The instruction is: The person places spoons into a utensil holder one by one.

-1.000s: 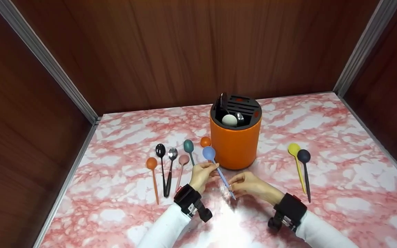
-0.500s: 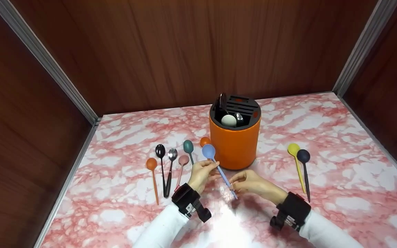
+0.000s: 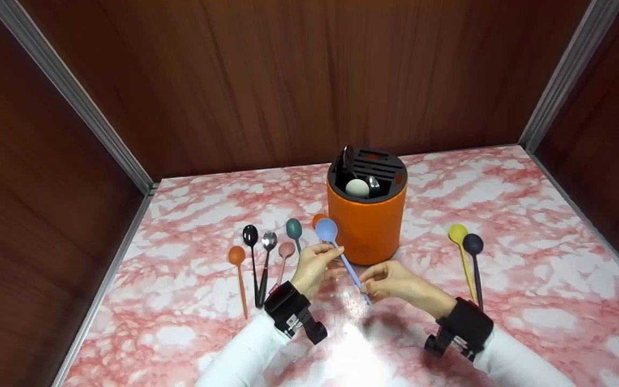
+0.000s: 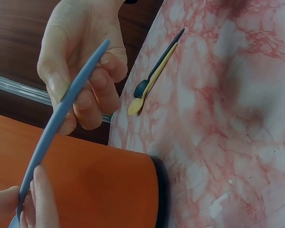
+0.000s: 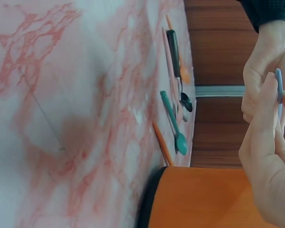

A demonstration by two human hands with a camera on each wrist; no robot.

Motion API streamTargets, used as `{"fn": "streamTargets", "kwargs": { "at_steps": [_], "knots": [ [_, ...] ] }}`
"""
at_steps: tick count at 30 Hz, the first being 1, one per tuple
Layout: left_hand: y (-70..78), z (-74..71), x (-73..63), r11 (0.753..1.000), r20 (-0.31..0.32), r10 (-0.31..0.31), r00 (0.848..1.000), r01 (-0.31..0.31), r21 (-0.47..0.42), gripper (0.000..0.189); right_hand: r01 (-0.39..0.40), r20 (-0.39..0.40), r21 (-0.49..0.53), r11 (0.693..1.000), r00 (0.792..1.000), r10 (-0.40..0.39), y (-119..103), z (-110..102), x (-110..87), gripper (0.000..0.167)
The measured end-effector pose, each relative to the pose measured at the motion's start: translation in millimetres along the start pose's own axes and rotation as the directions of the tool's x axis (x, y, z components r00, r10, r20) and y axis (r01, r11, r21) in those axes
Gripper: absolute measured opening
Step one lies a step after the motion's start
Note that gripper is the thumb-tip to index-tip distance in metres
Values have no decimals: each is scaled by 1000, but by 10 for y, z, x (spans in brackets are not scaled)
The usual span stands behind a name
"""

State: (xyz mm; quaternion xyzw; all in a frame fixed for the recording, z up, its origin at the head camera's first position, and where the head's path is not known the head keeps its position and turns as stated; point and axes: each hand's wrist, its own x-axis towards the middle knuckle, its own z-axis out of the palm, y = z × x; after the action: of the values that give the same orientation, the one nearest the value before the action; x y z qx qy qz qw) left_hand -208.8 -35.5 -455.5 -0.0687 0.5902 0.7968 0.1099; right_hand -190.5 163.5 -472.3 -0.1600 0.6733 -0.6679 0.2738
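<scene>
A light blue spoon (image 3: 326, 230) is held at a slant in front of the orange utensil holder (image 3: 364, 231), bowl up and to the left. My left hand (image 3: 314, 269) pinches its handle just below the bowl. Lower down, my right hand (image 3: 400, 282) pinches the handle near its end between thumb and fingers. In the left wrist view the blue handle (image 4: 61, 111) runs from one hand to the other, above the table. The right wrist view shows the handle's tip (image 5: 279, 85) between the right hand's fingers.
Left of the hands lie an orange spoon (image 3: 236, 255), a black one (image 3: 250, 235), a silver-bowled one (image 3: 269, 240), a pink one (image 3: 286, 249) and a green one (image 3: 294, 228). A yellow spoon (image 3: 458, 233) and a dark spoon (image 3: 473, 244) lie right. The holder's black slotted top contains several utensils.
Both hands have lifted the blue spoon slightly, and its bowl now covers more of the orange spoon beside the holder. Their pinch on the handle looks the same.
</scene>
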Motion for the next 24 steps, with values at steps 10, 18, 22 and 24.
{"fn": "streamTargets", "kwargs": {
  "at_steps": [10,18,22,24],
  "knots": [
    [107,54,-38,999,33,47,998,-47,-17,6,3,-3,-62,998,1000,-3,-143,-15,-48,25],
    [226,99,-68,998,50,54,997,-53,-19,6,-8,-14,-87,996,1000,7,-252,-29,-57,28],
    [285,122,-73,998,51,52,997,-50,-23,7,7,-14,-84,996,1000,-8,-295,-44,-58,29],
    [310,135,-71,998,53,55,997,-53,-23,6,14,-14,-85,996,1000,-15,-321,-51,-62,28]
  ]
}}
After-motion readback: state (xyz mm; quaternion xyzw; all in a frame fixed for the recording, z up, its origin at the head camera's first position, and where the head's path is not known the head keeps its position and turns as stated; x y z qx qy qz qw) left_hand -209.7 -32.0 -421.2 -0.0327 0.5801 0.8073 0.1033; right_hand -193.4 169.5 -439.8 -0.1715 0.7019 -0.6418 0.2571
